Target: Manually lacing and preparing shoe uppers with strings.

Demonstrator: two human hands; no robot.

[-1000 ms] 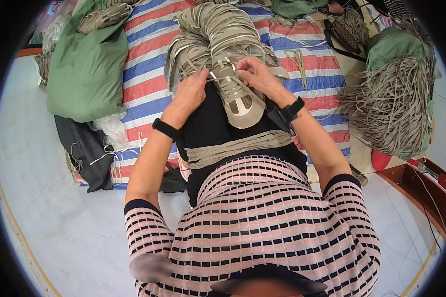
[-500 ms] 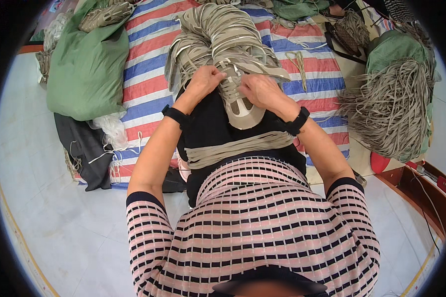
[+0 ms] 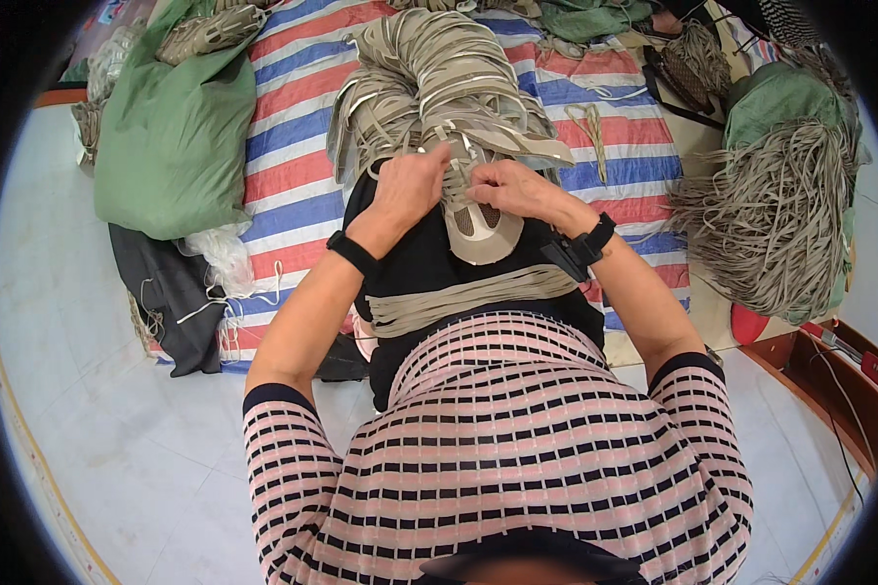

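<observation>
A beige shoe upper (image 3: 485, 240) lies across my black-trousered lap, toe toward me, with a shoelace (image 3: 456, 185) crossing its front. My left hand (image 3: 410, 187) is closed at the left edge of the lacing, its fingertips pinched on the lace. From the other side my right hand (image 3: 519, 189) pinches the lace over the middle of the shoe upper. The exact lace ends between the fingers are too small to make out. A long stack of similar shoe uppers (image 3: 449, 58) curves away behind this one. Flat beige laces (image 3: 468, 300) lie across my lap.
Under the stack spreads a red, white and blue striped sheet (image 3: 298, 166). A green sack (image 3: 171, 146) stands at the left, beside a dark cloth (image 3: 171, 307). A large heap of laces (image 3: 771, 214) hangs at the right, above a wooden box (image 3: 819, 380) with cables.
My left hand has shifted slightly right and toward me, turning its back up. My right hand has moved a little lower over the lacing. The shoe upper has slid slightly toward me.
</observation>
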